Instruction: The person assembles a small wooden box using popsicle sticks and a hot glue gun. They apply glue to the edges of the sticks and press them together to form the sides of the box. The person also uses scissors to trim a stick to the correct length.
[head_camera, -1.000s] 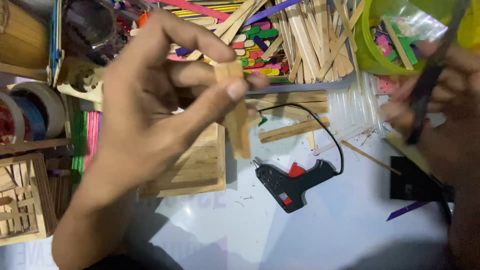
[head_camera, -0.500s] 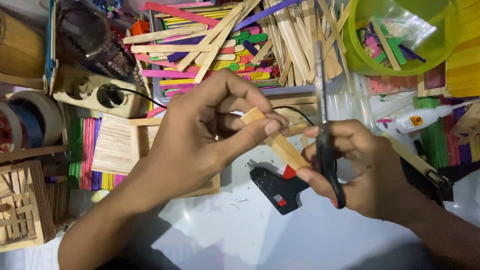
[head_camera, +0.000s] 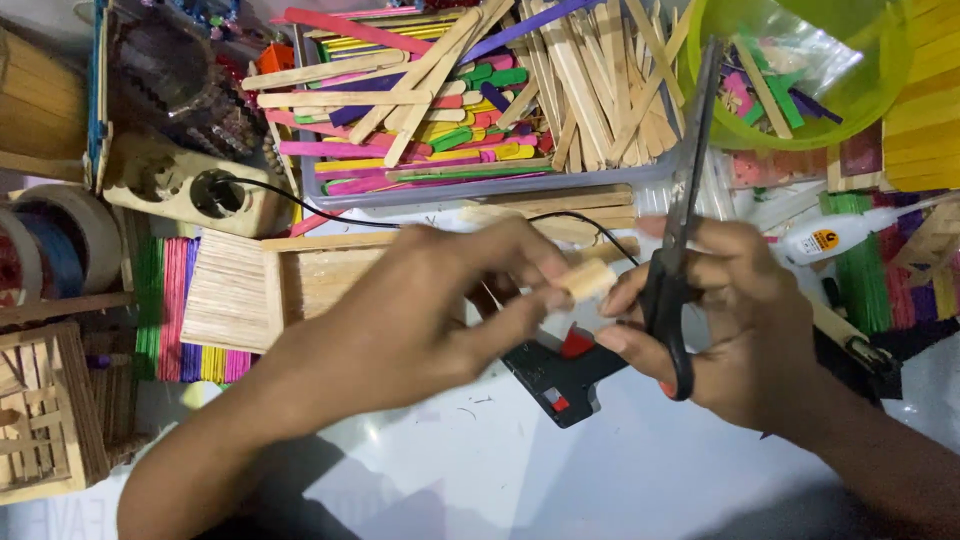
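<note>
Left hand (head_camera: 420, 320) has its fingers (head_camera: 520, 262) pinched shut on a small bare wooden stick piece (head_camera: 588, 278), thumb underneath, and the piece sits up in the air right between both hands, above the glue gun. It's a bit motion-blurred so I can't make out its exact shape. Right hand (head_camera: 745, 320) is wrapped around a pair of black-handled scissors (head_camera: 675, 230), fingers through the loop, blades pointing straight up toward the far side; its fingertips come in just beside the end of the wood piece, can't tell if they actually touch it.

Directly under the hands there's a black hot glue gun (head_camera: 560, 375) with a red trigger lying on the white bench (head_camera: 480, 470), its black cord running back toward a beige power strip (head_camera: 190, 185) on the left. Behind the left hand is a flat panel made of plain sticks (head_camera: 228, 290), lying over a fan of coloured sticks. Further back, a clear tray (head_camera: 470, 190) heaped with plain and dyed craft sticks, and a green plastic bowl (head_camera: 880, 90) with more bits at the top right. A white glue bottle (head_camera: 850, 232) lies past the right hand. Tape rolls (head_camera: 60, 250) on the far left.
</note>
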